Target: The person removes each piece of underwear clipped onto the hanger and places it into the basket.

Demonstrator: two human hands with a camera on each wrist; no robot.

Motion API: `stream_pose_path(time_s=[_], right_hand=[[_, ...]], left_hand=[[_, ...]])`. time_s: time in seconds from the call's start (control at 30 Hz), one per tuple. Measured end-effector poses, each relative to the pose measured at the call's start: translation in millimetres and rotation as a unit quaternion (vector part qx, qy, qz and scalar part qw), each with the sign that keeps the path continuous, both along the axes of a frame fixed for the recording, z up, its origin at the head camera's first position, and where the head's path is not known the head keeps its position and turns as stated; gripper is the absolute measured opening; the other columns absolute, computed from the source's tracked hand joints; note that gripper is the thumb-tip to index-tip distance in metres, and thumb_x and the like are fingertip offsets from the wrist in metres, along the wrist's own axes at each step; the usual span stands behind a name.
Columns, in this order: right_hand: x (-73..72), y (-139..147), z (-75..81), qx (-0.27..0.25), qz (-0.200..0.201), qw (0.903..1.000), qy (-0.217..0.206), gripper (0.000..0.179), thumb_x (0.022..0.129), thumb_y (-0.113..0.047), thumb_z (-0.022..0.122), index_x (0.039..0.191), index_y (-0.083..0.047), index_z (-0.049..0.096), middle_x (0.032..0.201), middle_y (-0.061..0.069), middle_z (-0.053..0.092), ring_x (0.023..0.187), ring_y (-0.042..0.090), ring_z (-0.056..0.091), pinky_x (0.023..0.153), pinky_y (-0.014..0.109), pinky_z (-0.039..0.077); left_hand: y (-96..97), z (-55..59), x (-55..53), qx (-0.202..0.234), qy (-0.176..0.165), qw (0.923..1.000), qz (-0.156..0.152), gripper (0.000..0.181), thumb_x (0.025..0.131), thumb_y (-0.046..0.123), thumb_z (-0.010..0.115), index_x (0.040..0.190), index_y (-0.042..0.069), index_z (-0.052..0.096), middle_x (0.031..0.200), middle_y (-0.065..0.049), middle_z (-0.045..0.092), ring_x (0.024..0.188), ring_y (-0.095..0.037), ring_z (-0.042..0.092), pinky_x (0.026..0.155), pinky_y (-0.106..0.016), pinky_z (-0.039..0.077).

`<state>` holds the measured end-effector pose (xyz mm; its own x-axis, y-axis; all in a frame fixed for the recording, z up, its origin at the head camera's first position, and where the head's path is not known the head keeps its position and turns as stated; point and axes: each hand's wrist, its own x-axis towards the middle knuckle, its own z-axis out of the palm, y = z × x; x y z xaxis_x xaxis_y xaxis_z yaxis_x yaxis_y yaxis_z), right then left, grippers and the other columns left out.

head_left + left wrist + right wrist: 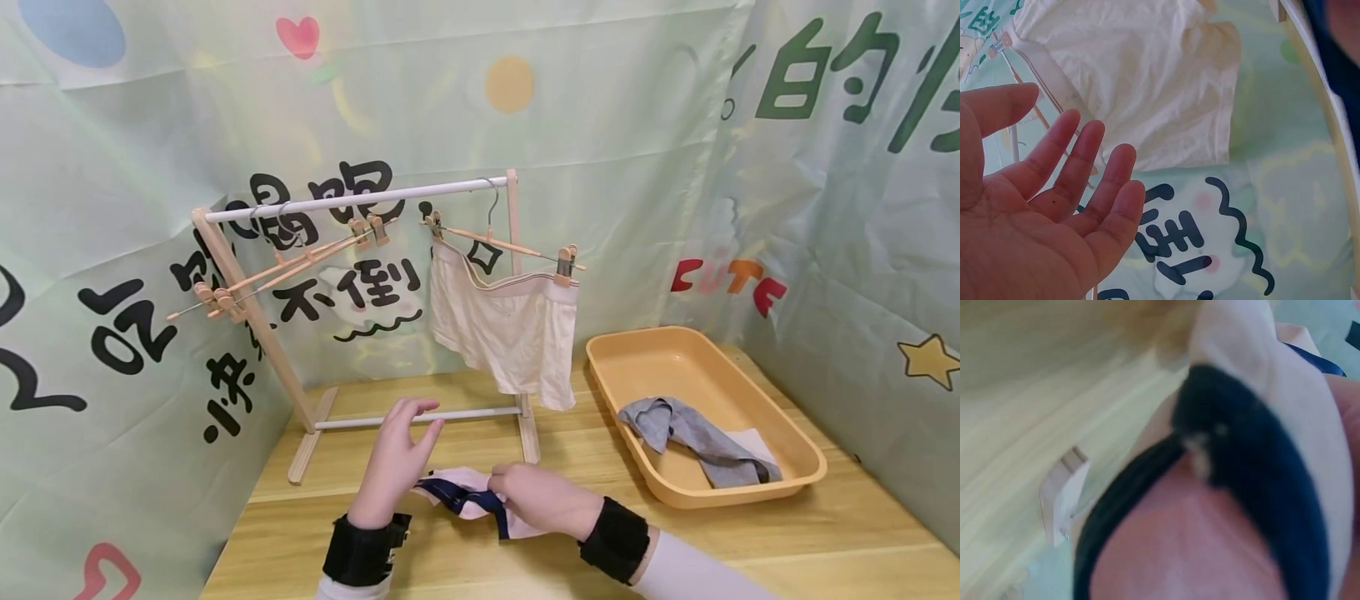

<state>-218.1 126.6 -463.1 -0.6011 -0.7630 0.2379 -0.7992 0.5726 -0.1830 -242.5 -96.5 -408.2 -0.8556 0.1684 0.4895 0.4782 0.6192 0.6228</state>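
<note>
One hand, the right hand (546, 498), pinches a pink-and-navy fabric garment (465, 493) bunched above or on the yellowish wooden counter (450, 571). Just beside it, the left hand (392, 468) is spread, fingers loosely extended. Behind, cream cloth shorts (510, 333) hang from a pale wooden rack (262, 325); rightward, a rectangular orange tray (727, 497) holds crumpled grey cloth (723, 458).

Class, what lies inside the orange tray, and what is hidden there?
A crumpled grey cloth lies in the orange tray, with a white patch beside it, possibly the same piece. Whatever is beneath them is covered and cannot be seen.
</note>
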Motion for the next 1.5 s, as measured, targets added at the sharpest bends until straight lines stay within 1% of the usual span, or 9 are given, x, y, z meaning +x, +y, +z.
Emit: stream_pose_path(time_s=[0.17,0.33,0.57,0.7,0.9,1.0,1.17,1.23,1.5], right_hand=[[0.0,9.3,11.9,-0.023,0.002,0.9996,0.019,0.019,0.073,0.006,0.066,0.08,-0.012,0.062,0.076,-0.004,0.058,0.069,0.001,0.049,0.058,0.014,0.044],[-1.2,19.9,21.6,-0.029,-0.017,0.9982,0.049,0.017,0.077,0.003,0.065,0.085,-0.011,0.063,0.081,-0.003,0.059,0.072,0.003,0.051,0.062,0.019,0.049],[3.0,35.2,37.6,-0.058,-0.043,0.9958,0.056,0.016,0.081,-0.001,0.065,0.092,-0.013,0.062,0.088,-0.004,0.057,0.077,0.006,0.052,0.065,0.025,0.053],[6.5,44.1,48.5,-0.104,-0.038,0.9909,0.077,0.02,0.082,0.001,0.064,0.094,-0.013,0.061,0.089,-0.004,0.054,0.076,0.008,0.05,0.063,0.026,0.051],[11.0,56.8,66.0,-0.157,-0.054,0.9781,0.125,0.025,0.083,0.002,0.063,0.102,-0.014,0.061,0.095,-0.003,0.057,0.079,0.007,0.05,0.064,0.027,0.05],[13.3,64.4,74.5,-0.177,-0.068,0.9705,0.149,0.024,0.083,0.0,0.062,0.103,-0.014,0.062,0.098,-0.002,0.06,0.085,0.008,0.053,0.066,0.029,0.052],[13.8,79.7,85.4,-0.224,-0.086,0.9532,0.184,0.026,0.081,0.004,0.06,0.102,-0.012,0.064,0.101,0.001,0.061,0.081,0.008,0.052,0.06,0.027,0.05],[14.0,87.2,89.1,-0.238,-0.102,0.9465,0.192,0.027,0.081,0.004,0.059,0.102,-0.012,0.064,0.102,0.0,0.061,0.077,0.007,0.049,0.057,0.025,0.047],[17.1,118.4,101.1,-0.268,-0.174,0.9221,0.218,0.027,0.08,0.004,0.061,0.104,-0.006,0.066,0.102,0.004,0.063,0.082,0.009,0.052,0.061,0.025,0.048]], left_hand=[[-0.2,-0.8,-0.5,0.001,0.001,1.0,-0.003,0.023,0.091,0.023,0.063,0.112,0.013,0.064,0.111,-0.006,0.062,0.099,-0.017,0.054,0.087,-0.047,0.051],[0.8,-0.8,-0.7,0.002,0.013,0.9999,-0.006,0.022,0.091,0.023,0.063,0.11,0.013,0.065,0.11,-0.006,0.062,0.087,-0.016,0.053,0.078,-0.042,0.051],[2.3,-2.6,-0.8,-0.001,0.037,0.9993,-0.007,0.021,0.09,0.02,0.065,0.109,0.012,0.066,0.109,-0.005,0.064,0.103,-0.018,0.056,0.086,-0.048,0.052],[2.4,-3.0,-0.8,-0.001,0.033,0.9994,-0.007,0.022,0.09,0.021,0.065,0.109,0.011,0.066,0.108,-0.005,0.063,0.099,-0.017,0.056,0.084,-0.048,0.052],[2.1,-2.1,-1.2,-0.006,0.017,0.9998,-0.001,0.02,0.09,0.023,0.064,0.109,0.015,0.065,0.108,-0.004,0.063,0.093,-0.015,0.054,0.081,-0.044,0.052],[2.1,-2.2,-1.0,-0.009,0.011,0.9999,0.0,0.02,0.091,0.023,0.064,0.109,0.016,0.065,0.109,-0.004,0.062,0.099,-0.016,0.055,0.085,-0.045,0.051],[2.5,-2.3,-1.3,-0.01,0.009,0.9999,0.001,0.02,0.091,0.023,0.063,0.109,0.015,0.065,0.109,-0.005,0.062,0.104,-0.017,0.055,0.089,-0.047,0.05],[2.6,-2.1,-1.2,-0.007,0.009,0.9999,0.001,0.02,0.091,0.023,0.064,0.109,0.015,0.065,0.109,-0.005,0.062,0.105,-0.018,0.055,0.089,-0.048,0.05],[2.8,-1.4,0.4,-0.001,0.016,0.9999,-0.002,0.022,0.09,0.022,0.065,0.11,0.012,0.065,0.109,-0.006,0.062,0.101,-0.02,0.056,0.084,-0.049,0.051]])
